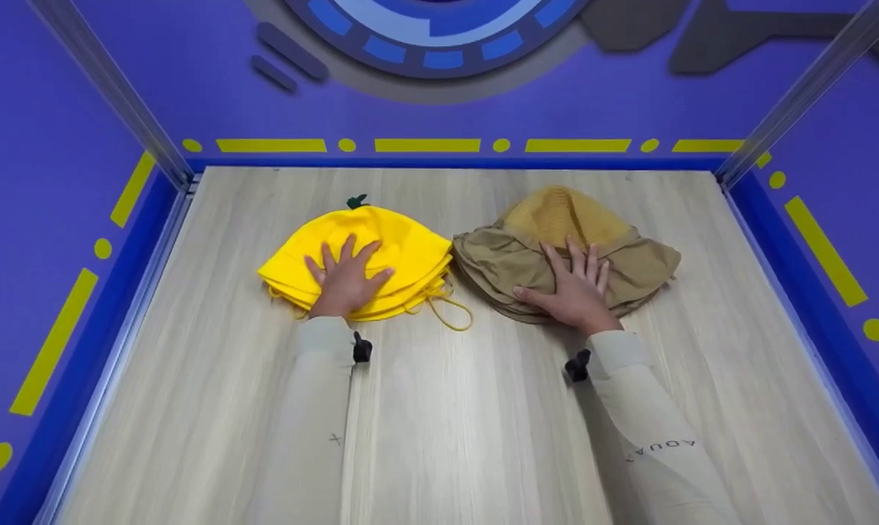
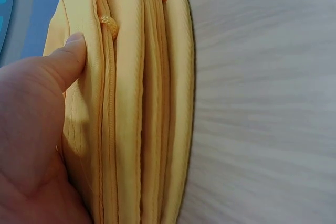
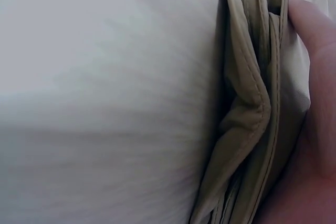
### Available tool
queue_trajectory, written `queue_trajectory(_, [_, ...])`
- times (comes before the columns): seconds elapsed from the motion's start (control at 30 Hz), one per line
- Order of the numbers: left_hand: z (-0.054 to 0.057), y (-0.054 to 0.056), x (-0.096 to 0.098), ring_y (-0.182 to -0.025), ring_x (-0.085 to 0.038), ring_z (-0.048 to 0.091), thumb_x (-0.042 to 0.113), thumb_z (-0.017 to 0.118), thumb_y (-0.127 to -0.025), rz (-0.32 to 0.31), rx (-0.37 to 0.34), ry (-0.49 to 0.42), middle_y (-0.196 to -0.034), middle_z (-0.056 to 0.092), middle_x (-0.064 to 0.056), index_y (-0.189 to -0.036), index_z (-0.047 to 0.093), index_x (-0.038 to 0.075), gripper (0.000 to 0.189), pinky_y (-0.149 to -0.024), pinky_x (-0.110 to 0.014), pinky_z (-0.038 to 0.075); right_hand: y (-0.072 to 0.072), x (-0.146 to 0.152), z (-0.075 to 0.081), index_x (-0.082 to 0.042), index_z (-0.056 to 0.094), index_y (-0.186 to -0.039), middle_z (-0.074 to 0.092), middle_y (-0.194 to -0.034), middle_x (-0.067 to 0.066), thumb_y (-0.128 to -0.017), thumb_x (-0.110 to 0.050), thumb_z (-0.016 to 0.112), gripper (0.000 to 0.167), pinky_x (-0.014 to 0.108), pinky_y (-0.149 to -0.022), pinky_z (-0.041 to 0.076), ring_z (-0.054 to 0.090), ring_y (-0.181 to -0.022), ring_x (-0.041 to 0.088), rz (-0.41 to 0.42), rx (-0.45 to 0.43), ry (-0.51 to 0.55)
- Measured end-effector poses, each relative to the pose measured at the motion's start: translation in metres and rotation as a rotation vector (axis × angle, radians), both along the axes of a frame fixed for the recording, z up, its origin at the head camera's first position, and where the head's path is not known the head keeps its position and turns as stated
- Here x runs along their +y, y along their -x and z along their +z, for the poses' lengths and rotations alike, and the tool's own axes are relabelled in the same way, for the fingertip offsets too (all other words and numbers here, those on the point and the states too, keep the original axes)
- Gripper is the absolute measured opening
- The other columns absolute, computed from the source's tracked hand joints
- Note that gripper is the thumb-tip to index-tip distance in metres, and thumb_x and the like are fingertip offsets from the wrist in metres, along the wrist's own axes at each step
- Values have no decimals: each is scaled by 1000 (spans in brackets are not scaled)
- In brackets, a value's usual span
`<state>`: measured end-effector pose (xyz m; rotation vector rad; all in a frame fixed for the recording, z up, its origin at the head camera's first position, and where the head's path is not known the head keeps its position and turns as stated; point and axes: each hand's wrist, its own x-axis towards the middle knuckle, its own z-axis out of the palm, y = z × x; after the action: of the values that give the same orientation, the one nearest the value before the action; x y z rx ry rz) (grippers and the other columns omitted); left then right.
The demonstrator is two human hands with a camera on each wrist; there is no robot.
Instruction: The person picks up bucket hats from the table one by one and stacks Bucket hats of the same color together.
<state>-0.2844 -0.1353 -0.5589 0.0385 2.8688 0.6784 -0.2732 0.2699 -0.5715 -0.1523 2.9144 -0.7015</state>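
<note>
A pile of yellow hats [image 1: 410, 240], folded flat with layered brims, lies left of centre on the table in the head view. It has a dark green leaf-like tip and a yellow cord loop at its lower right. My left hand [image 1: 349, 284] rests spread on top; its thumb lies against the outer yellow layer [image 2: 81, 114] in the left wrist view. To the right, khaki hats [image 1: 497, 262] with a mustard ribbed crown lie stacked. My right hand [image 1: 576, 295] lies on them with fingers spread. Stitched khaki brims [image 3: 247, 98] show beside its thumb in the right wrist view.
The pale wood-grain table [image 1: 454, 423] carries both piles, whose edges nearly meet. Blue-purple panels [image 1: 439, 117] with yellow dashes stand behind and at both sides, joined by metal corner posts [image 1: 118, 87]. Black wrist mounts [image 1: 362, 348] sit at the cuffs.
</note>
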Motion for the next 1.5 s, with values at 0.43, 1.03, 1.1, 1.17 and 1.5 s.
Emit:
queue_trajectory(0.43, [-6,1,-4,-154,-58,-7,63,48,-100,0,17,-5,-173,10,-12,-161,33,33,69,-113,-78,-17,-1,-3,-4,-41,10,-164,-10,-174,8,-80,-85,59,107,69,-117,-21,-27,-154,43,-10,11,-2])
queue_trajectory(1.03, [-5,1,-7,-154,-57,-8,62,49,-100,-3,25,-11,-172,10,-13,-161,31,32,70,-112,-78,-18,3,-6,-6,-40,12,-165,-9,-174,8,-79,-86,59,108,70,-117,-20,-27,-154,43,-16,20,-10])
queue_trajectory(1.1, [-5,0,-7,-154,-57,-8,62,49,-100,-3,20,-13,-172,9,-14,-161,31,32,70,-112,-77,-18,2,-6,-6,-40,12,-164,-8,-174,8,-79,-86,59,108,69,-118,-20,-26,-155,43,-18,22,-8])
queue_trajectory(1.17, [-5,-1,-6,-154,-57,-8,63,48,-100,-2,15,-15,-173,10,-13,-161,32,32,70,-113,-77,-18,2,-5,-6,-40,13,-164,-8,-174,8,-78,-86,60,108,69,-118,-20,-25,-155,43,-22,23,-2])
queue_trajectory(1.5, [-2,3,0,-154,-58,-6,64,47,-100,-8,16,9,-173,10,-13,-161,32,32,70,-114,-78,-15,1,6,0,-38,16,-164,-6,-174,9,-79,-84,62,107,69,-118,-18,-23,-155,44,-29,26,10])
